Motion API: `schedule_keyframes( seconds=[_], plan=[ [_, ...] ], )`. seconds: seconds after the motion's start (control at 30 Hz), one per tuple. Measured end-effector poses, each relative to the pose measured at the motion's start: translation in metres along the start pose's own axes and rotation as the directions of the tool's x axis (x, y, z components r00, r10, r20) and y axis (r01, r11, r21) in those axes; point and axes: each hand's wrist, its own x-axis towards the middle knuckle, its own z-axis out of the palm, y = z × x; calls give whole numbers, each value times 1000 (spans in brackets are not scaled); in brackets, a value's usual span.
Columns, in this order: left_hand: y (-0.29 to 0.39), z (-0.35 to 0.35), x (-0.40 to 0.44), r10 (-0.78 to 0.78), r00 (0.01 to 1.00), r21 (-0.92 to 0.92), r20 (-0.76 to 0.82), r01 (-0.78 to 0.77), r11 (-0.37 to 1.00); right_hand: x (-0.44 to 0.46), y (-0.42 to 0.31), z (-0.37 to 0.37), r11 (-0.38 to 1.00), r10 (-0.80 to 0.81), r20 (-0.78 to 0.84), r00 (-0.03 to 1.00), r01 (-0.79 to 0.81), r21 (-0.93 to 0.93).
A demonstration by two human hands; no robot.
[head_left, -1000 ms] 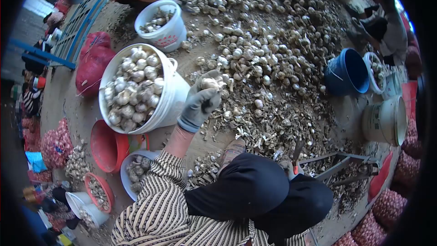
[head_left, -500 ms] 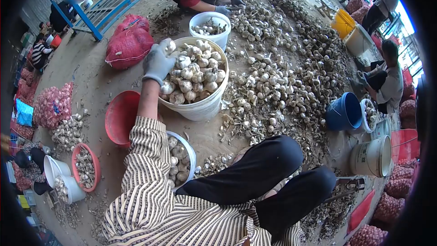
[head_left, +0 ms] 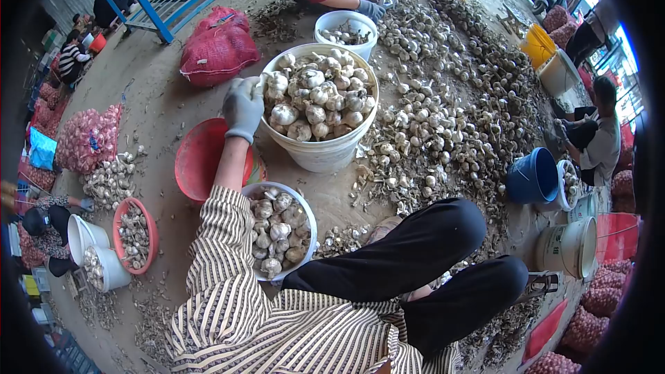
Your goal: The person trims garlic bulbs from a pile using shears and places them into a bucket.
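My left hand [head_left: 244,109], in a grey glove, is at the left rim of a large white bucket [head_left: 321,156]. Its fingers are curled, with the tips against or just beside the rim; what they hold, if anything, is hidden. Garlic bulbs [head_left: 320,97] fill this bucket to the top. Below the hand stand a red basin [head_left: 196,159] and a smaller white bucket [head_left: 312,218] of garlic bulbs, nearer my body. My right hand is out of view.
A broad heap of garlic [head_left: 450,118] covers the ground to the right. Beyond the large bucket stands another white bucket [head_left: 360,50], where a gloved co-worker crouches. A red mesh sack [head_left: 218,52] lies at upper left. A blue bucket [head_left: 532,179] stands at right.
My left hand has drawn back left and toward me relative to the large bucket, from over its garlic to its rim. The view has shifted, showing more of the smaller bucket near me.
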Motion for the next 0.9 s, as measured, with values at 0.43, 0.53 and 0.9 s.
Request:
schedule_keyframes(
  seconds=[0.43,0.53,0.9],
  plan=[
    [-41,46,16,-91,976,-176,200,127,976,-72,-13,-58,994,-60,-289,955,84,71],
    [-46,38,6,-205,955,-472,216,286,834,-85,-15,-64,990,-72,-340,938,108,89],
    [52,10,-13,272,925,-19,267,-277,961,-87,11,-95,971,-79,-472,878,175,163]
  ],
)
